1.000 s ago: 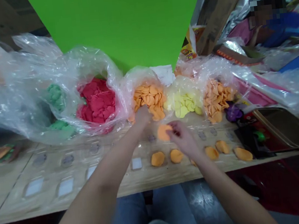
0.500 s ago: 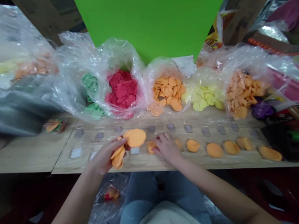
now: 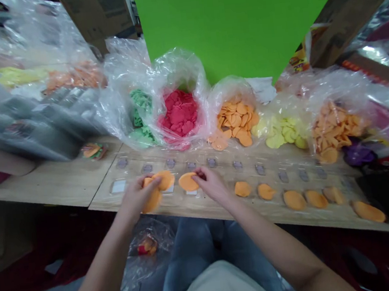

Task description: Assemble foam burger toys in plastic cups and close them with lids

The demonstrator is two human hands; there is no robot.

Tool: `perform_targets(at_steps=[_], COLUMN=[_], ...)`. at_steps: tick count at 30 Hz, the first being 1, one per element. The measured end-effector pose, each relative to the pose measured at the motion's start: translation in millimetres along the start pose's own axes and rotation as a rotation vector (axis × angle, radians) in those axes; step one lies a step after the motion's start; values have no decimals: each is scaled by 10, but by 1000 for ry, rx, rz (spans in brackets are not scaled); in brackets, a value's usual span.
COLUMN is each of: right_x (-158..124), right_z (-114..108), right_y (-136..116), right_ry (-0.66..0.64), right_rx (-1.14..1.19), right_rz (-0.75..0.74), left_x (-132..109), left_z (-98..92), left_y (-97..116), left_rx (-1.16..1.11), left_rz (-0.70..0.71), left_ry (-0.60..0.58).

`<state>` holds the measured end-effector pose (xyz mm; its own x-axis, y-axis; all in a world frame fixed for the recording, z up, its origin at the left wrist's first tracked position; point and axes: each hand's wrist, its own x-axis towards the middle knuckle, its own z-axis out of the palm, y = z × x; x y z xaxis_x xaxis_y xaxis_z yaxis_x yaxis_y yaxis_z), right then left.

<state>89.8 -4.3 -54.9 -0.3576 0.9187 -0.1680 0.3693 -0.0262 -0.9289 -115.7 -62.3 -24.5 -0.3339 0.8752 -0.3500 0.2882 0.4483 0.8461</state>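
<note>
Several flat orange foam discs point(image 3: 152, 200) are bunched in my left hand point(image 3: 135, 195), its fingers closed round them, with one disc jutting out to the right. My right hand point(image 3: 213, 184) pinches a single orange disc point(image 3: 187, 182) by its edge between thumb and fingers. That disc is held over a white square point(image 3: 191, 192) at the front of the table. To the right of my right hand, several orange discs, such as a near one point(image 3: 242, 188) and a far one point(image 3: 368, 211), lie in a row along the front edge. My right forearm may hide more.
Clear plastic with small grey pieces point(image 3: 211, 162) runs across the wooden table point(image 3: 98, 192). Behind it stand open bags of green, red point(image 3: 180, 114), orange point(image 3: 237, 120) and yellow point(image 3: 285, 131) foam pieces. A toy burger point(image 3: 92, 150) sits left; a green panel point(image 3: 244, 24) rises behind.
My right hand has lifted from the table and moved left relative to the row, and now holds one disc apart from the left hand's bunch. The view has shifted left.
</note>
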Motion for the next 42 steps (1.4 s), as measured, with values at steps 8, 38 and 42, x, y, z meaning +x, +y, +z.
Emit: perform_targets(at_steps=[8, 38, 42], right_x=[1, 265, 455], right_z=[140, 1003, 1182], right_y=[126, -590, -568], right_ry=[-62, -167, -16], right_rx=[-650, 314, -1], right_rz=[-294, -54, -202], left_x=[313, -235, -187], left_z=[-142, -558, -912], left_y=[8, -485, -652], left_rx=[665, -1098, -1051], left_rz=[293, -227, -165], left_ry=[-187, -118, 119])
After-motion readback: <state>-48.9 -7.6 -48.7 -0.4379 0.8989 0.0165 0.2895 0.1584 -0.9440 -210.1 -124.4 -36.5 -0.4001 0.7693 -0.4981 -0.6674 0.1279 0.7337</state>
